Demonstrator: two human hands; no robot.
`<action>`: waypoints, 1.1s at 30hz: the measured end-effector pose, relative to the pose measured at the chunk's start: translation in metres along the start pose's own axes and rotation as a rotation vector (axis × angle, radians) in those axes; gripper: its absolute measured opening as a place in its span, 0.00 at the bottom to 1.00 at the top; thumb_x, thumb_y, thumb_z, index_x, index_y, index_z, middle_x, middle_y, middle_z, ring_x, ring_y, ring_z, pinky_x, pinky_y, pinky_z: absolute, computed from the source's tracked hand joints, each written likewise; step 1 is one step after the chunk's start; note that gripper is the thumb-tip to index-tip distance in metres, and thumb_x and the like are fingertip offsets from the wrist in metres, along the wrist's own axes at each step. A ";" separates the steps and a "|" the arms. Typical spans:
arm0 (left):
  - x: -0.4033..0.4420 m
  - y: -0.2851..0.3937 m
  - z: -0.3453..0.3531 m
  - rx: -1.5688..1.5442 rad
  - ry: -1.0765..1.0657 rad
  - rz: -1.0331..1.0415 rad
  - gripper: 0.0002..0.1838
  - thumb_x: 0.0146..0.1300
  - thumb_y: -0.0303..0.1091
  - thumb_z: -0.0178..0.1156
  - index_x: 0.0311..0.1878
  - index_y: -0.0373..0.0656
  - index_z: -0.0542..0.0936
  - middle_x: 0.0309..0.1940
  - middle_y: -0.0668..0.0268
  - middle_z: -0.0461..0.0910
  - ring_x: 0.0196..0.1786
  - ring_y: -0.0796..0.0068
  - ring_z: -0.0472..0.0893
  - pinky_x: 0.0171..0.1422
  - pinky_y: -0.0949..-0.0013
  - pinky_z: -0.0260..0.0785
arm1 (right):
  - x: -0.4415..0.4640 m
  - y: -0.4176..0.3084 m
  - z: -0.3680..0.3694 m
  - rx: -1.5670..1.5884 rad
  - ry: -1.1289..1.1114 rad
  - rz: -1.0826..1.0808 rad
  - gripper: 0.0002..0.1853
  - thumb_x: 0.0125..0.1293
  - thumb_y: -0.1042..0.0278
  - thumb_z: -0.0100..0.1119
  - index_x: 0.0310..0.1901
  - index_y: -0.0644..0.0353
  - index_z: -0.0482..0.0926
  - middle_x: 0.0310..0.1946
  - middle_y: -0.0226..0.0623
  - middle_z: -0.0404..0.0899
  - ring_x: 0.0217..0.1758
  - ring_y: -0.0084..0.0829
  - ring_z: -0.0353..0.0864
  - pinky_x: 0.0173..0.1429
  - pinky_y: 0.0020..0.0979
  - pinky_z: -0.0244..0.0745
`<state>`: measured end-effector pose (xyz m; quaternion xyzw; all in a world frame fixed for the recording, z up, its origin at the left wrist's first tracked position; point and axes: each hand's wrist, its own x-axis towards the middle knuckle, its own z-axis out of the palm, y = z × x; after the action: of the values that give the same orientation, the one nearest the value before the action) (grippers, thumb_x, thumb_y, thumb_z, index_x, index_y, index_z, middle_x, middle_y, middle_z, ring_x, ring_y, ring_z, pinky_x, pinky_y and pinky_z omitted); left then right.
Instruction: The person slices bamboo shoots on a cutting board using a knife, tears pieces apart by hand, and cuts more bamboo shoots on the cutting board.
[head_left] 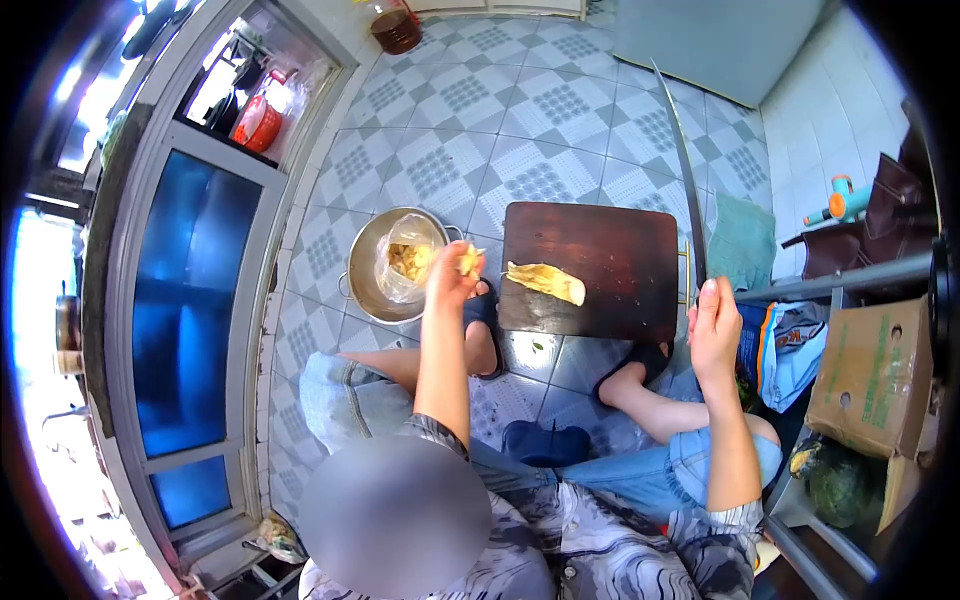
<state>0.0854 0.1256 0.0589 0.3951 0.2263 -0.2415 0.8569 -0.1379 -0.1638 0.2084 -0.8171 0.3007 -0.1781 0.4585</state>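
Note:
My left hand (455,270) is closed around pale yellow chopped pieces (470,262), at the right rim of a steel pot (362,285). In that pot sits a clear plastic bag (398,290) with more yellow pieces (410,260). My right hand (716,325) grips a long knife (688,180), its narrow blade pointing up and away past the right side of the cutting board. The dark wooden cutting board (610,245) lies between my feet. A long, wrinkled yellow piece (546,282), its kind unclear, rests on its left half.
A small dark blue stool or shoe-like object (545,443) is close in front of me. At right are a green cloth (740,240), a cardboard box (865,370) and a metal rack (800,287). A glass-paned door (195,300) borders the left; a jar (396,32) stands far back.

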 end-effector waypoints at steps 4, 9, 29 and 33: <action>0.007 0.042 -0.035 -0.227 0.284 0.128 0.11 0.54 0.25 0.58 0.41 0.38 0.72 0.37 0.59 0.76 0.35 0.65 0.78 0.38 0.65 0.79 | 0.002 -0.006 0.014 -0.015 -0.032 -0.015 0.18 0.72 0.56 0.39 0.27 0.60 0.63 0.11 0.35 0.65 0.14 0.29 0.68 0.21 0.34 0.59; 0.060 0.066 -0.086 -0.465 0.437 0.225 0.16 0.61 0.32 0.46 0.50 0.36 0.70 0.48 0.56 0.73 0.49 0.56 0.74 0.53 0.51 0.70 | 0.000 -0.003 0.024 -0.068 -0.073 -0.029 0.18 0.72 0.57 0.40 0.27 0.60 0.63 0.11 0.36 0.66 0.15 0.30 0.68 0.21 0.34 0.59; 0.067 0.023 -0.068 0.556 0.497 0.746 0.19 0.55 0.25 0.56 0.51 0.35 0.68 0.35 0.63 0.75 0.37 0.75 0.74 0.44 0.72 0.68 | -0.003 0.005 0.021 -0.190 -0.060 -0.073 0.17 0.71 0.56 0.42 0.29 0.60 0.65 0.14 0.49 0.68 0.20 0.54 0.72 0.24 0.46 0.60; 0.007 -0.035 0.031 1.274 -0.066 0.793 0.12 0.55 0.25 0.57 0.43 0.38 0.78 0.38 0.59 0.80 0.40 0.69 0.79 0.48 0.69 0.70 | -0.005 0.010 0.020 -0.173 -0.073 -0.075 0.16 0.70 0.56 0.44 0.29 0.59 0.66 0.15 0.49 0.70 0.21 0.54 0.73 0.24 0.46 0.61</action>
<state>0.0761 0.0799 0.0537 0.8590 -0.1423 -0.0105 0.4916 -0.1335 -0.1524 0.1892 -0.8702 0.2672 -0.1387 0.3901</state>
